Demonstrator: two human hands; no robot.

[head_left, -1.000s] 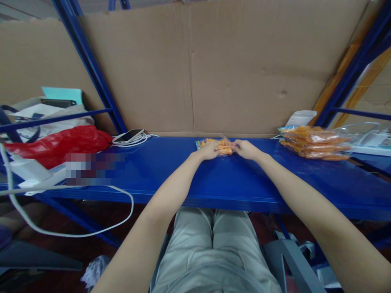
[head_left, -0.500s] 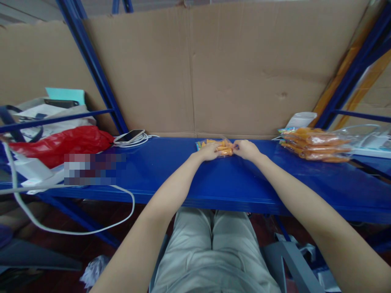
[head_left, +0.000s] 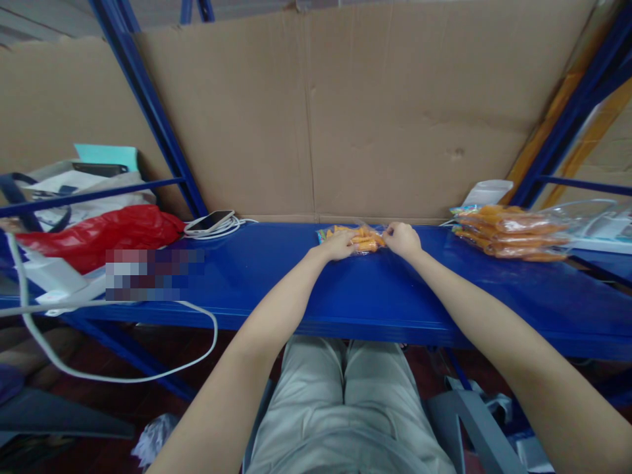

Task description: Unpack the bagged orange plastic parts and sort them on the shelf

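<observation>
A small clear bag of orange pieces (head_left: 363, 237) lies on the blue shelf (head_left: 316, 289) near the cardboard back wall. My left hand (head_left: 338, 245) rests on the bag's left part with its fingers curled over it. At the bag's right end, my right hand (head_left: 403, 239) pinches the plastic with its fingers closed. Both arms reach straight forward over my lap.
A stack of filled clear bags of orange pieces (head_left: 508, 232) lies at the right, with a white pouch (head_left: 486, 192) behind it. A phone (head_left: 210, 220) on a coiled white cable and a red plastic bag (head_left: 99, 234) sit at the left. A white cord (head_left: 123, 368) hangs off the front edge.
My right hand has shifted slightly to the right along the bag's end. My left hand has stayed on the bag.
</observation>
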